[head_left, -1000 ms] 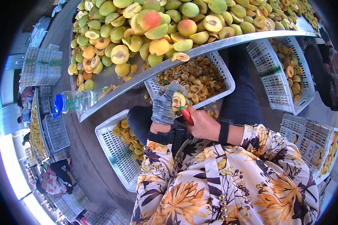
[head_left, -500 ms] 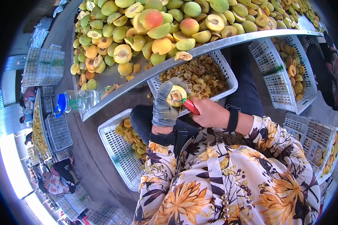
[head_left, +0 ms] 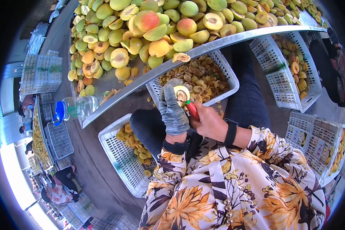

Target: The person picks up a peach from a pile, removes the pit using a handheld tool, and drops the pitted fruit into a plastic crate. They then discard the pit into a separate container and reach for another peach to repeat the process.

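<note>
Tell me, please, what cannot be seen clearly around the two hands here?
Head view, the only one:
Working end of the red-handled tool: hidden by the fruit half in the gloved left hand.
Inner side of the right hand: turned away from the camera.
Basket of pits: far side covered by the table rim.
People at the left edge: too small, blurred.

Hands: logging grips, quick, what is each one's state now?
Left hand: closed on fruit half.
Right hand: closed on red tool.
</note>
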`<state>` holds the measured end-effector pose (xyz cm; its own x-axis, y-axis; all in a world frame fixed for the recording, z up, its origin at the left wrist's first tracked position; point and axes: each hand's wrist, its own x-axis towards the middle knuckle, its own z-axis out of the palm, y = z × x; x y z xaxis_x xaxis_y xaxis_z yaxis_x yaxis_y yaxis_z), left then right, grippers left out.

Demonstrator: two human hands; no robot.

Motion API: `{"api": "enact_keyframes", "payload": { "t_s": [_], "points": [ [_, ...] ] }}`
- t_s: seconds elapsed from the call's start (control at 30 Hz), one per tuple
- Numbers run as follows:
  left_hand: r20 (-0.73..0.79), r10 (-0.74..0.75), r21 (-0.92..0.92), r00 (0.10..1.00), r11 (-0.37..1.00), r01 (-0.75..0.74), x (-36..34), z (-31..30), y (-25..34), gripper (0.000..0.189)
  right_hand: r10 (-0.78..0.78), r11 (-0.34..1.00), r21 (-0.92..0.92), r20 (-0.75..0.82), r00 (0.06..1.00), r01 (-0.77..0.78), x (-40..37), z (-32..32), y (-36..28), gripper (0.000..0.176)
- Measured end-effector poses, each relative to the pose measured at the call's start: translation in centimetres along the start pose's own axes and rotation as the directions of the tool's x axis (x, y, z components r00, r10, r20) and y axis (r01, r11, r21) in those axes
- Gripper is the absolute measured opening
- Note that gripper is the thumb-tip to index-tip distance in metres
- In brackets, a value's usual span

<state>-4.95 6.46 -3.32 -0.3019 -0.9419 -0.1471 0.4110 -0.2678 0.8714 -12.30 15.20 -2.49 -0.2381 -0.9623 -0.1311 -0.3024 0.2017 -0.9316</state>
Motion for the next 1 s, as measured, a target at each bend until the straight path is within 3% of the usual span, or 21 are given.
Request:
{"api": "enact_keyframes", "payload": {
  "t_s": [0.13, 0.23, 0.33, 0.37, 0.43, 0.47, 0.6, 0.67, 0.8, 0.87, 0.97, 1.0],
  "points": [
    [-0.058, 0.009, 0.069, 0.998, 0.998, -0.004, 0.0, -0.2, -0.1, 0.035, 0.030, 0.999, 0.027, 0.025, 0.999, -0.031, -0.4, 0.5, 0.6, 0.026],
    [0.015, -0.098, 0.075, 0.995, 0.992, 0.097, 1.1, -1.6, 0.5, 0.031, 0.052, 0.998, 0.011, 0.107, 0.993, -0.054, -0.5, 0.5, 0.8, 0.025],
    [0.257, -0.437, 0.026, 0.862, 0.895, 0.446, 1.8, -2.9, 1.6, 0.022, 0.009, 1.000, -0.028, 0.174, 0.985, -0.004, -0.3, 0.4, 1.0, 0.022],
    [0.253, -0.437, 0.028, 0.863, 0.895, 0.445, 1.9, -3.6, 1.3, 0.022, -0.019, 0.999, -0.043, 0.198, 0.980, 0.028, -0.3, 0.5, 1.0, 0.021],
    [0.333, -0.350, 0.197, 0.876, 0.934, 0.298, 2.2, -4.4, 0.8, 0.028, 0.003, 1.000, -0.031, 0.235, 0.972, 0.005, -0.3, 0.4, 0.8, 0.020],
    [0.323, -0.470, 0.091, 0.822, 0.879, 0.467, 2.6, -4.8, 0.6, 0.028, 0.025, 1.000, -0.025, 0.265, 0.964, -0.019, -0.2, 0.3, 0.7, 0.019],
    [0.360, -0.473, 0.126, 0.804, 0.879, 0.461, 2.8, -5.4, 0.6, 0.024, 0.046, 0.999, -0.023, 0.295, 0.954, -0.041, -0.2, 0.0, 0.3, 0.018],
    [0.367, -0.397, 0.068, 0.841, 0.913, 0.402, 2.5, -5.0, 0.5, 0.025, 0.095, 0.995, -0.032, 0.305, 0.947, -0.089, -0.2, -0.4, -0.3, 0.018],
    [0.329, -0.331, -0.036, 0.884, 0.931, 0.362, 1.8, -3.6, 0.9, 0.024, 0.025, 0.995, -0.104, 0.266, 0.964, 0.003, -0.1, -0.8, -0.3, 0.017],
    [0.287, -0.339, -0.053, 0.896, 0.928, 0.368, 1.7, -3.8, 0.4, 0.029, 0.266, 0.962, -0.063, 0.456, 0.849, -0.267, 0.9, -2.2, -0.8, 0.018],
    [0.240, -0.391, -0.035, 0.888, 0.911, 0.411, 1.2, -2.8, 2.1, 0.037, 0.244, 0.952, 0.023, 0.540, 0.805, -0.304, 1.5, -3.2, -1.0, 0.018],
    [0.194, -0.403, -0.092, 0.895, 0.900, 0.425, 1.0, -2.4, 2.5, 0.038, 0.316, 0.906, 0.035, 0.604, 0.732, -0.421, 1.8, -3.8, -2.4, 0.018]
  ]
}}
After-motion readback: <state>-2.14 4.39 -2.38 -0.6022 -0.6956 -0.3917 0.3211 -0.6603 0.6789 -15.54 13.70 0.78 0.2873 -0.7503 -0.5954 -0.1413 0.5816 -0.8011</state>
